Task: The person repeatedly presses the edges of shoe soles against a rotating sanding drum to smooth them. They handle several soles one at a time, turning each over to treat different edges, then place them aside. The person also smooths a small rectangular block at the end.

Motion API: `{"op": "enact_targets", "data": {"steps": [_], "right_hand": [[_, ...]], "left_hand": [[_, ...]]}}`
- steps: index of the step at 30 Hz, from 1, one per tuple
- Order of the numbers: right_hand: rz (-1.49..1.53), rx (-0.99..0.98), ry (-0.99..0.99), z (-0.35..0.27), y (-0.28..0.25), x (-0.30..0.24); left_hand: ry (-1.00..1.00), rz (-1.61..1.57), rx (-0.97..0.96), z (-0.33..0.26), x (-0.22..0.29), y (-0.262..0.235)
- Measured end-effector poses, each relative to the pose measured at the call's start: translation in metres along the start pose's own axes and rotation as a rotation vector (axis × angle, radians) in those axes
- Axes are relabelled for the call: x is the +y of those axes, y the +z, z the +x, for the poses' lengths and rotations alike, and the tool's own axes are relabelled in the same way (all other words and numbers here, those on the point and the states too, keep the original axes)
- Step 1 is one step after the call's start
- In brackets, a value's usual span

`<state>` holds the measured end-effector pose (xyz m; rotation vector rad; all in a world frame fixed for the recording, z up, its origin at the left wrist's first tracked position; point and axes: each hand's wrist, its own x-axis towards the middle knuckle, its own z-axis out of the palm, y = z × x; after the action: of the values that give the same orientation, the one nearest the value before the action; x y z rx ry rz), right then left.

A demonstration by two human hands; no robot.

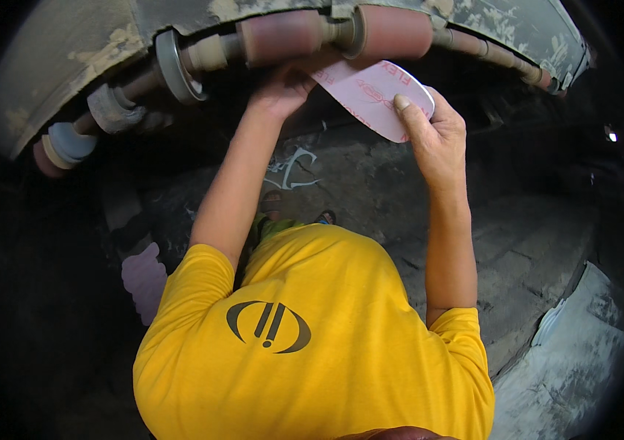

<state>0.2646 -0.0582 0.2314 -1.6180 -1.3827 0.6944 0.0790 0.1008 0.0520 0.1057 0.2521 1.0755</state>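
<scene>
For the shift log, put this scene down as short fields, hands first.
Right hand: grips the flat pinkish piece's rounded end, thumb on top
Left hand: at the piece's other end, fingers partly hidden
Flat pinkish piece: red print, held by the right red roller; contact unclear
Right red roller: on a shaft beside another red roller
Clothing: yellow shirt, dark emblem
Lower right: pale sheet-like material

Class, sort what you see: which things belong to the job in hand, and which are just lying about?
Job in hand, it seems:
pink piece, pinched in the right hand, left hand at its far end
nearest red roller

Apparently just lying about:
pale cut scrap on the floor
lilac piece at left
pale, dirty sheet at lower right
</scene>
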Motion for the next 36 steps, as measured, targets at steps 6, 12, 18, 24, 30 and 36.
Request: {"op": "enact_targets", "data": {"steps": [6, 12, 18, 24, 30, 36], "right_hand": [[-0.127, 0.071, -0.053, -0.019, -0.042, -0.005], [-0.229, 0.142, 0.001, -0.07, -0.077, 0.013], [-0.062, 0.087, 0.107, -0.135, -0.055, 0.062], [-0.086, -0.063, 0.087, -0.065, -0.019, 0.067], [0.076, -0.139, 0.136, 0.025, 0.022, 0.053], [-0.069, -0.023, 0.084, 0.039, 0.048, 0.036]], "left_hand": [[-0.069, -0.023, -0.211, 0.008, -0.042, 0.03], [-0.178, 0.087, -0.368, -0.008, -0.077, 0.052], [-0.246, 0.201, -0.294, -0.028, -0.097, 0.082], [-0.177, 0.353, -0.329, -0.047, -0.096, 0.093], [-0.158, 0.364, -0.191, -0.083, -0.086, 0.059], [-0.617, 0.338, -0.13, -0.165, -0.08, 0.014]]}}
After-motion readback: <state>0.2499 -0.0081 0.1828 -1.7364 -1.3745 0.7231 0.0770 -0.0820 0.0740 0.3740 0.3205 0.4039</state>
